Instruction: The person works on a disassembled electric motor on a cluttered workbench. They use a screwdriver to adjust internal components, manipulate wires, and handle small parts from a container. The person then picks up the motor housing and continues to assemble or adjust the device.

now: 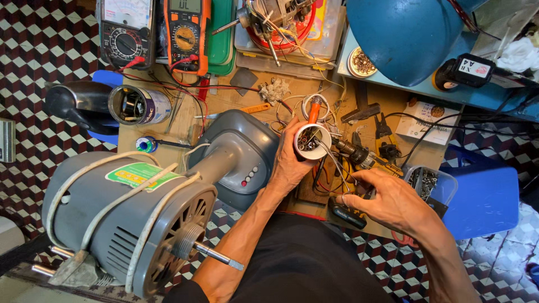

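The left hand [289,160] is closed around a small white cup [312,141], which it holds above the desk [224,101], just right of the grey fan base [238,157]. The cup is open at the top and has small dark metal parts inside, probably screws. It looks like thin plastic, so I judge it light and a little soft in the wall; a hard squeeze could bend it, and tilting it would spill the parts. The grip around the side, below the rim, seems the good place to hold it.

The right hand [393,202] rests lower, with fingers curled over a dark tool [348,213] and some thin wires; I cannot tell if it really grips them. A yellow-black drill [365,160] lies between the two hands. A clear box [429,185] with more screws stands just beside the right hand. The big grey motor [129,219] at the left looks heavy and stiff.
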Available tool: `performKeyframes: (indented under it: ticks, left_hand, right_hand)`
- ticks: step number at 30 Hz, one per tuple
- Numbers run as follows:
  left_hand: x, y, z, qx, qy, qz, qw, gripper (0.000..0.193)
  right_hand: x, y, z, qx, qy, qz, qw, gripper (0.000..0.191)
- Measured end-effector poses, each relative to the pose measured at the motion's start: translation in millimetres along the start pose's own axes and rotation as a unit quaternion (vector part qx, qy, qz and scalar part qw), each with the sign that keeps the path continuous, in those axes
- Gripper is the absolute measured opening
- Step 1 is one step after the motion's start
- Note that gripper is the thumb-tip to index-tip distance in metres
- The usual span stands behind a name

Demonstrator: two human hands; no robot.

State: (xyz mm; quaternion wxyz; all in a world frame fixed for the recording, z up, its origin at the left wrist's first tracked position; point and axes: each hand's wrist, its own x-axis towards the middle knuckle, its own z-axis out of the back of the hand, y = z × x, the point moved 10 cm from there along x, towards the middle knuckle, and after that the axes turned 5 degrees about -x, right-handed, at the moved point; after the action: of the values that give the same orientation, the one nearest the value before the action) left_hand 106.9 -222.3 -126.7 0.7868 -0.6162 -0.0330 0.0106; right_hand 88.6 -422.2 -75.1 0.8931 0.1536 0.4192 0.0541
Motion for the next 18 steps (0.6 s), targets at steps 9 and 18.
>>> performKeyframes:
  ticks: [9, 18]
  left_hand:
    - [-2.2, 10.0, -7.9, -0.022, 0.013, 0.016, 1.000, 0.080]
    - [-1.0, 24.8, -15.4, -0.060, 0.036, 0.089, 0.994, 0.083]
  right_hand:
    - [-6.4, -8.8, 21.4, -0.168, -0.012, -0.036, 0.985, 0.072]
    - [-2.1, -15.9, 32.2, -0.104, -0.051, -0.026, 0.993, 0.062]
